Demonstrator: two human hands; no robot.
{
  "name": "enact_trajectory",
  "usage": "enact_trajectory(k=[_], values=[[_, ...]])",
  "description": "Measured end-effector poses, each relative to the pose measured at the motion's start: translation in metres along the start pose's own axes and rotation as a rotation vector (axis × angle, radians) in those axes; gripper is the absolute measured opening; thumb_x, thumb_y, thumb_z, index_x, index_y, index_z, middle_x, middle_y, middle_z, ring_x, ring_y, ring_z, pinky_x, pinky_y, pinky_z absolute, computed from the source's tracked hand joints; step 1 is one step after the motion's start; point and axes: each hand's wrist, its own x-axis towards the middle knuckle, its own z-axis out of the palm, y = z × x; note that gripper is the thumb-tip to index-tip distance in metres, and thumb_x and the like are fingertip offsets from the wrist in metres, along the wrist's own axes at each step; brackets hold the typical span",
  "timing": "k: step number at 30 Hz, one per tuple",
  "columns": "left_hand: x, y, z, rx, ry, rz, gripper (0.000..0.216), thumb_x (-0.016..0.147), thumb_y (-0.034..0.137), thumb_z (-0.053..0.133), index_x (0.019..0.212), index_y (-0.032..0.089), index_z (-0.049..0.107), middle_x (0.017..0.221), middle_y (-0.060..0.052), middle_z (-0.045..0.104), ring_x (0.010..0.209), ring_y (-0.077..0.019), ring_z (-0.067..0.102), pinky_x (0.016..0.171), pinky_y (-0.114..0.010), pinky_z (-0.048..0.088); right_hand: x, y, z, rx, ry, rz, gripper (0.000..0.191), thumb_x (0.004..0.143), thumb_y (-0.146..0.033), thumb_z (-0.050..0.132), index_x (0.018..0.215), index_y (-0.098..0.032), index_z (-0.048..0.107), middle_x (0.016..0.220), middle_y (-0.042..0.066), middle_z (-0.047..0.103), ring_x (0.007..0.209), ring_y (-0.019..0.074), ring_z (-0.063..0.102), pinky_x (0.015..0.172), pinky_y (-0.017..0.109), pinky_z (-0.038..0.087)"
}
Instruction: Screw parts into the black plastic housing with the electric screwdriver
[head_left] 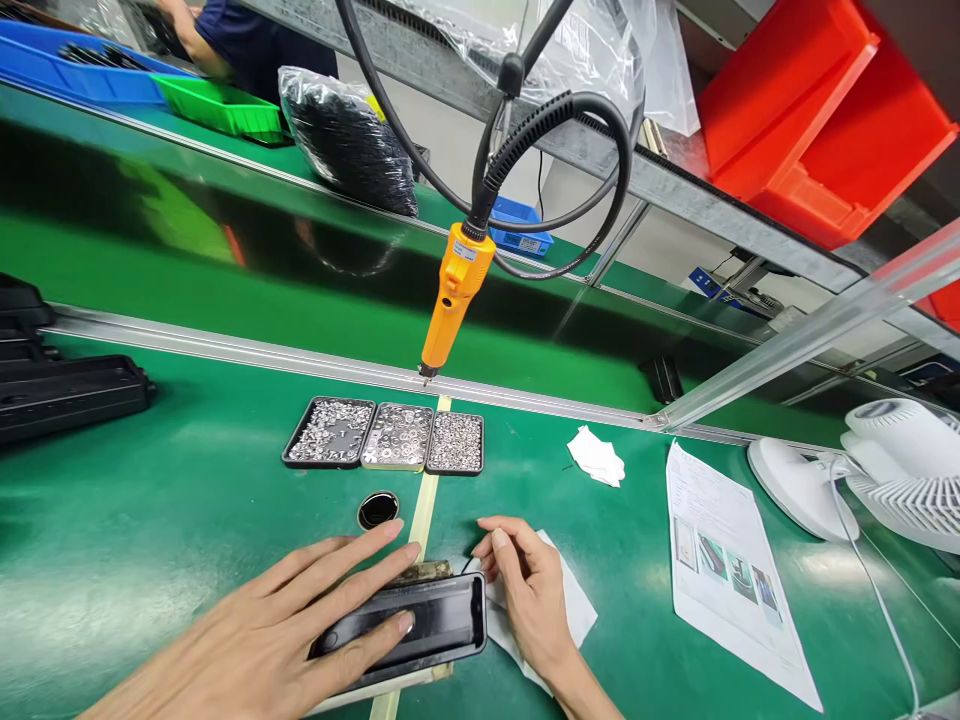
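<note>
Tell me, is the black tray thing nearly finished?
Not far along, it seems. Done: three small trays of silver screws and washers sit ready. In hand: the left hand presses flat on the long black plastic tray; the right hand rests on a white cloth. Left: the hanging orange electric screwdriver is untouched.

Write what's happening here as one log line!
left hand: flat on black tray part | right hand: touching white cloth | orange screwdriver: hanging, unheld | screw trays: behind
</note>
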Motion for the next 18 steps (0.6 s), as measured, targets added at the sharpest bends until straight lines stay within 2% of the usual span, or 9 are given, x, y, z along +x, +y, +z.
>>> enact_trajectory(k=[4,6,8,10,11,12,14,16,18], values=[[-0.004,0.007,0.006,-0.138,0.060,-0.109,0.066,0.106,0.067,0.018,0.163,0.038,0.036,0.167,-0.010,0.039,0.156,-0.0403,0.031,0.105,-0.059,0.053,0.000,-0.002,0.000,0.003,-0.005,0.003,0.043,0.107,-0.057,0.055,0.117,-0.020,0.074,0.091,0.005,0.072,0.076,0.0131,0.063,0.071,0.023,0.053],[-0.009,0.008,0.006,-0.308,0.134,-0.240,0.055,0.109,0.058,0.022,0.158,0.042,0.041,0.165,-0.005,0.042,0.154,-0.0364,0.034,0.112,-0.056,0.049,0.000,-0.002,0.000,0.006,-0.007,0.004,0.044,0.107,-0.058,0.055,0.117,-0.020,0.074,0.091,0.005,0.071,0.076,0.0133,0.063,0.071,0.023,0.052],[-0.015,0.001,0.005,-0.463,0.227,-0.419,0.041,0.111,0.043,0.034,0.147,0.045,0.053,0.160,0.002,0.047,0.151,-0.0304,0.039,0.118,-0.049,0.043,0.000,-0.001,0.000,0.007,-0.007,0.004,0.045,0.106,-0.059,0.055,0.118,-0.020,0.074,0.090,0.005,0.071,0.075,0.0135,0.062,0.071,0.023,0.052],[-0.020,-0.015,0.005,-0.526,0.326,-0.599,0.031,0.109,0.032,0.046,0.131,0.042,0.064,0.149,0.005,0.055,0.142,-0.0254,0.047,0.118,-0.041,0.041,0.000,0.002,0.000,0.010,-0.006,-0.005,0.046,0.106,-0.060,0.054,0.118,-0.019,0.073,0.089,0.006,0.071,0.074,0.0138,0.062,0.070,0.024,0.052],[-0.022,-0.026,0.006,-0.517,0.345,-0.684,0.024,0.107,0.032,0.052,0.124,0.039,0.067,0.142,0.005,0.059,0.137,-0.0239,0.050,0.116,-0.039,0.041,0.001,0.005,0.000,0.009,-0.005,-0.007,0.048,0.106,-0.061,0.054,0.118,-0.019,0.073,0.088,0.006,0.071,0.074,0.0139,0.062,0.069,0.023,0.052],[-0.024,-0.038,0.009,-0.488,0.351,-0.754,0.018,0.106,0.038,0.056,0.118,0.036,0.069,0.135,0.004,0.062,0.132,-0.0237,0.053,0.113,-0.038,0.042,0.001,0.007,-0.001,0.008,-0.001,-0.008,0.049,0.105,-0.062,0.054,0.118,-0.018,0.073,0.087,0.006,0.070,0.073,0.0139,0.061,0.069,0.023,0.051],[-0.026,-0.064,0.015,-0.415,0.291,-0.861,0.028,0.102,0.055,0.059,0.111,0.032,0.071,0.124,0.002,0.067,0.123,-0.0258,0.056,0.109,-0.040,0.042,0.002,0.012,-0.003,-0.003,0.017,-0.011,0.052,0.104,-0.065,0.054,0.117,-0.019,0.072,0.085,0.006,0.069,0.071,0.0140,0.061,0.067,0.023,0.051],[-0.023,-0.089,0.021,-0.345,0.268,-0.906,0.039,0.102,0.062,0.053,0.106,0.029,0.073,0.114,-0.001,0.070,0.117,-0.0288,0.057,0.104,-0.044,0.042,0.003,0.016,-0.005,-0.046,0.070,-0.032,0.052,0.103,-0.066,0.054,0.117,-0.020,0.073,0.086,0.006,0.069,0.071,0.0141,0.061,0.068,0.023,0.050],[-0.017,-0.107,0.026,-0.313,0.243,-0.898,0.040,0.102,0.059,0.051,0.104,0.027,0.074,0.109,-0.003,0.072,0.112,-0.0301,0.056,0.098,-0.044,0.043,0.003,0.015,-0.007,-0.107,0.147,-0.094,0.049,0.103,-0.065,0.054,0.114,-0.022,0.075,0.089,0.006,0.069,0.074,0.0153,0.062,0.071,0.024,0.050]])
